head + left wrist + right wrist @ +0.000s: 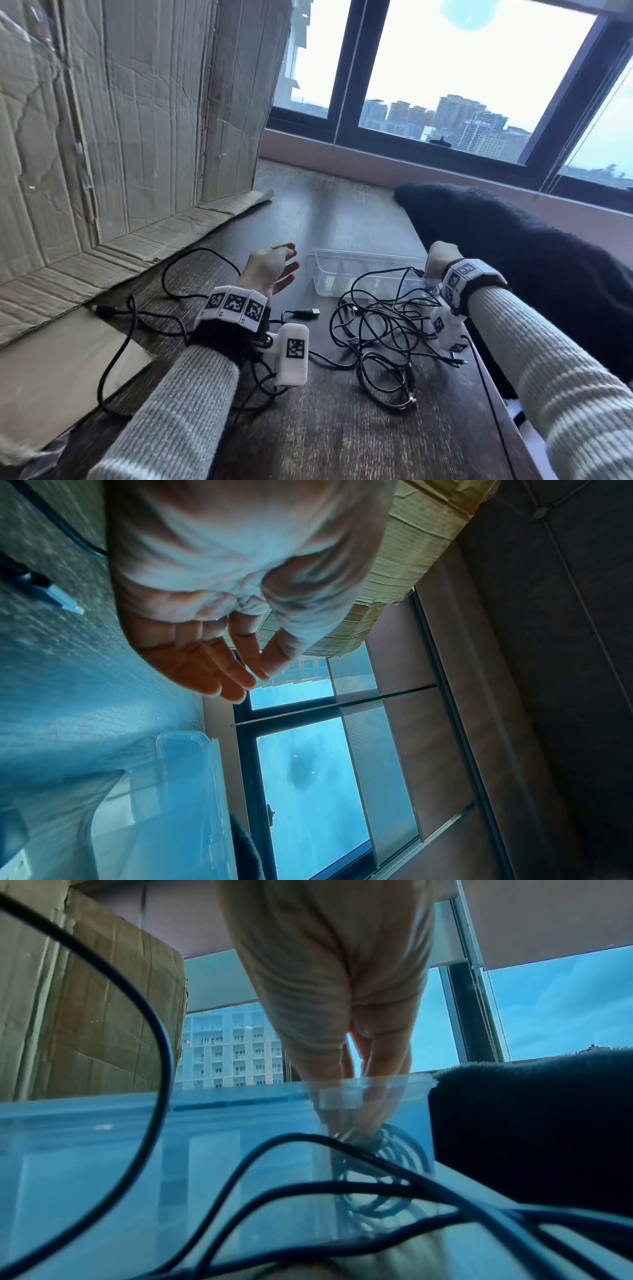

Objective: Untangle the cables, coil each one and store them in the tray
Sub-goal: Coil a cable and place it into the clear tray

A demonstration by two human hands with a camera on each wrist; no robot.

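A clear plastic tray [320, 274] stands mid-table. My right hand [438, 260] reaches down into its right end. Through the tray wall [103, 1150] in the right wrist view, the fingertips [352, 1131] pinch the top of a coiled black cable [380, 1185] that stands upright inside. A tangle of black cables [380, 329] lies in front of the tray, with one loop raised toward the right hand. My left hand [277, 270] hovers left of the tray, palm open [219, 653] and holding nothing. A USB plug [310, 312] lies just below that hand.
A tall cardboard box [120, 120] walls off the left side, with a flat cardboard sheet [51, 377] beside it. A dark fleece cloth [513, 240] covers the right edge of the table. Another black cable [191, 274] loops left of my left wrist. A window runs behind.
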